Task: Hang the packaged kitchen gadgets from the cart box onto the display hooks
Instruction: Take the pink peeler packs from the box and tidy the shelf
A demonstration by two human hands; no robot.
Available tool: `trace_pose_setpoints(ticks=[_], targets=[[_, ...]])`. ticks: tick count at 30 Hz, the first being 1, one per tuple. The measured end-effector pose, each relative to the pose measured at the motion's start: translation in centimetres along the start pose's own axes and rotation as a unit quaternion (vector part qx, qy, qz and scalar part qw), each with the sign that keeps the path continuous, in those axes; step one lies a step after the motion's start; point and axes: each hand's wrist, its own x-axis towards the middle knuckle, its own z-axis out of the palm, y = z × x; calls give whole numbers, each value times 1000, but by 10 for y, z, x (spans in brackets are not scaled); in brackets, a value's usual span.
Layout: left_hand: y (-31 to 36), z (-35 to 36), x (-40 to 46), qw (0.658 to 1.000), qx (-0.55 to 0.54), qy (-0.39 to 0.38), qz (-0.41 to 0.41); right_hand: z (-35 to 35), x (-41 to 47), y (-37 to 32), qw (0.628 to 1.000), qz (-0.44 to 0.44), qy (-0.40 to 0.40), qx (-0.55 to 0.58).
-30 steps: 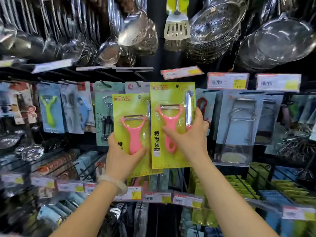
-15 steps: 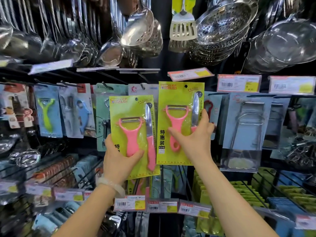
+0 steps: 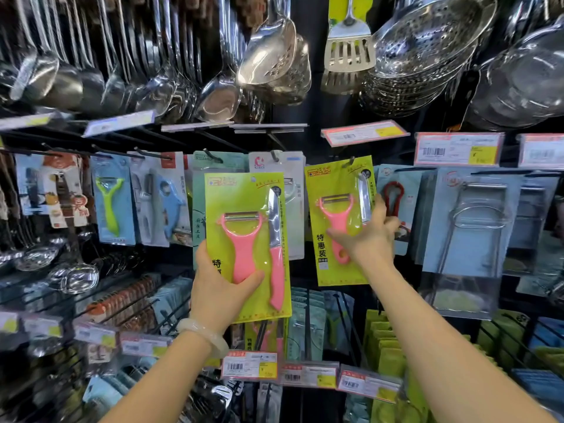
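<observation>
My left hand (image 3: 224,288) grips the lower left part of a green card pack (image 3: 247,245), thumb curled over the pink peeler's handle, fingers behind the card. This pack holds 1 pink peeler and 1 pink-handled knife, and it hangs free of any hook, in front of the pale packs on the rack. A pale bangle (image 3: 204,334) sits on that wrist.

My right hand (image 3: 370,239) holds a second green pack (image 3: 337,224) of the same kind, thumb pressed on the front near the peeler's handle, fingers wrapped round its right edge over the knife. The pack is tilted a little, its top hole right at the tip of a display hook (image 3: 351,161); I cannot tell if the hook has gone through.

The 2 packs are apart, side by side. Steel ladles (image 3: 219,96) and strainers (image 3: 424,44) hang above, and price tags (image 3: 459,149) line the rails.
</observation>
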Motion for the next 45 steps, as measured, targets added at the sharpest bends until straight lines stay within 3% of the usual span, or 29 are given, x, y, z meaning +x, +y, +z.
trace_pose_setpoints(ticks=[4, 9, 13, 16, 19, 32, 45], targets=[[1, 2, -1, 1000, 6, -7, 3, 15, 18, -2, 998, 18, -4, -60], [2, 6, -5, 1000, 8, -22, 0, 26, 17, 6, 998, 31, -29, -51], [2, 15, -6, 999, 0, -32, 2, 22, -27, -3, 989, -32, -8, 147], [6, 28, -9, 999, -5, -43, 3, 19, -72, -13, 959, -80, -76, 262], [9, 39, -12, 999, -1, -48, 12, 23, -94, -13, 954, -105, -117, 255], [46, 75, -10, 992, -50, -82, 86, -11, -81, -5, 954, -126, -5, 271], [54, 99, -3, 989, -36, -126, 75, -26, -61, 5, 966, -112, -10, 234]])
